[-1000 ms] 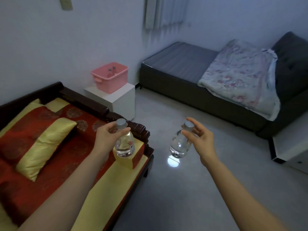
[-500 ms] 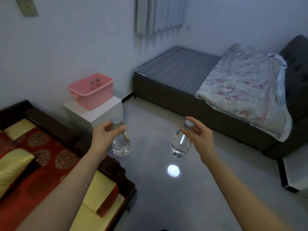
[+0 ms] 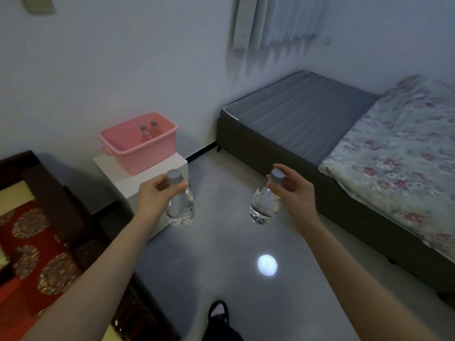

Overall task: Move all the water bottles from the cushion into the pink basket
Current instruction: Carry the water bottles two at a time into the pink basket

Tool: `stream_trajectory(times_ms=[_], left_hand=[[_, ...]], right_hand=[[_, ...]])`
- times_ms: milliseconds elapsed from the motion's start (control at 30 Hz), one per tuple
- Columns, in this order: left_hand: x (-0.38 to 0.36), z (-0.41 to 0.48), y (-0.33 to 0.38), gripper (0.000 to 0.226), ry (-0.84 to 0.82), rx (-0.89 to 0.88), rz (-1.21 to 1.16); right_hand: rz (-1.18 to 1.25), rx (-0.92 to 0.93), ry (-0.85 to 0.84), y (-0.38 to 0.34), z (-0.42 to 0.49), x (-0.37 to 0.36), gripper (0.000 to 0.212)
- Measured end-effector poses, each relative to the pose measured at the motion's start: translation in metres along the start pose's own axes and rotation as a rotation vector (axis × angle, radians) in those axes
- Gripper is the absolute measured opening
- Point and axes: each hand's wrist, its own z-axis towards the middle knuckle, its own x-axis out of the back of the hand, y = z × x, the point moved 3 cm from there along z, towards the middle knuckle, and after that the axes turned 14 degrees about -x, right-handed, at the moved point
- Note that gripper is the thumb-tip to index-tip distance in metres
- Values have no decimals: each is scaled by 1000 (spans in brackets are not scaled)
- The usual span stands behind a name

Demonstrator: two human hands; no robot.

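Observation:
My left hand [image 3: 154,196] grips a clear water bottle [image 3: 180,207] with a grey cap by its neck, held upright above the floor. My right hand [image 3: 294,193] pinches a second clear bottle [image 3: 264,206] at the neck, also hanging upright. The pink basket [image 3: 140,143] stands on a white block [image 3: 147,180] against the wall, beyond my left hand. Two bottles [image 3: 147,131] stand inside it, only their tops showing. The red and gold cushion [image 3: 29,242] lies on a dark wooden bench at the lower left.
A dark bed frame [image 3: 283,148] with a grey mattress and a floral blanket [image 3: 403,153] fills the right side. A bright light spot [image 3: 267,265] lies on the grey floor between my arms. A black shoe [image 3: 218,318] shows at the bottom edge.
The view has turned right and moved forward; the bench slid to the left edge and the pink basket came closer. Both hands carry their bottles as before.

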Motion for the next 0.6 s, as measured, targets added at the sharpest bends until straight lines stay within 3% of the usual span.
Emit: stream_trajectory(times_ms=[333,600], left_hand=[[-46,185,-40,16,97,-18,-5],[-32,306,-60,19,210,19,9]], right_hand=[[-18,21,-93,-26,220,-53,46],[-39,14,-273,-54,374,-132,46]])
